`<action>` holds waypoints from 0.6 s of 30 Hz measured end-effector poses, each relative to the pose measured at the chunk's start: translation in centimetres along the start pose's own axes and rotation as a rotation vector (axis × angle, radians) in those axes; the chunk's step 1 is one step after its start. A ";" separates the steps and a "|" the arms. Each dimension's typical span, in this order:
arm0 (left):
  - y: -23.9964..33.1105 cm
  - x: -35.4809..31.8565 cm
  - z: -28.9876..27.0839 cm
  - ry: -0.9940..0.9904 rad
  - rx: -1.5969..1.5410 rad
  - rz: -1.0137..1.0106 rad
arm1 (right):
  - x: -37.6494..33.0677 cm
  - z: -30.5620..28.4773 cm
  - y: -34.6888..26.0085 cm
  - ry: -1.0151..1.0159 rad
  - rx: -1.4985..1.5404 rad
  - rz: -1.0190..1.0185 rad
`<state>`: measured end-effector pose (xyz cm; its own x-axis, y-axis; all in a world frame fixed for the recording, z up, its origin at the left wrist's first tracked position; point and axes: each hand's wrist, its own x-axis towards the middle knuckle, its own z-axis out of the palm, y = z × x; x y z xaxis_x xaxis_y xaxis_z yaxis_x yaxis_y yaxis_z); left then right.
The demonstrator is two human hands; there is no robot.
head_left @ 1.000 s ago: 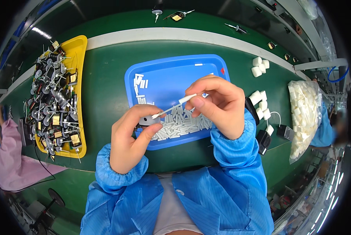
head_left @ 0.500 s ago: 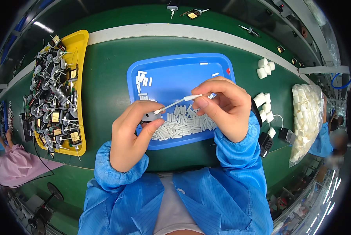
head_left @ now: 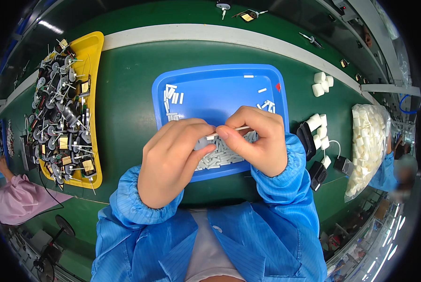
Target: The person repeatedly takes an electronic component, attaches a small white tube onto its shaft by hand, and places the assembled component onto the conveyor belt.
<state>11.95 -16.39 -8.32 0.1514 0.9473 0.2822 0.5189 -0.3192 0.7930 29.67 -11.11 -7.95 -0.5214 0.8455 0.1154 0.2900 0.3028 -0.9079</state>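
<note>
Head view, frame centre: my left hand (head_left: 170, 160) and right hand (head_left: 257, 138) pinched a thin white plastic stick (head_left: 229, 132) above the blue plastic tray (head_left: 220, 82). It looked light, bendable; best gripped near its ends.

Thin white rod (head_left: 229, 132), near-horizontal, pinched between fingertips over blue tray (head_left: 220, 82).

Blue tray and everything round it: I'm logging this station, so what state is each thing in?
Blue tray: flat on the green table, part filled with small white tubes.
Yellow tray: heaped with wired parts.
Clear bag: full of white pieces.
Left hand: pinching a small part.
Right hand: pinching a thin white tube.
</note>
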 end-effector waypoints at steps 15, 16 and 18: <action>-19.7 17.0 -0.4 0.317 0.813 0.212 | -0.5 1.5 4.0 0.293 0.072 0.252; -20.2 17.7 -0.3 0.217 0.850 0.116 | -0.9 1.9 4.3 0.298 0.070 0.260; -20.3 18.1 0.3 0.182 0.806 -0.008 | -1.4 2.0 4.7 0.257 0.037 0.253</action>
<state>4.40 7.26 -19.47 0.0423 0.9084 0.4159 0.9742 -0.1299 0.1846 30.16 -11.71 -13.19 -0.2172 0.9759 -0.0215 0.3520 0.0577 -0.9342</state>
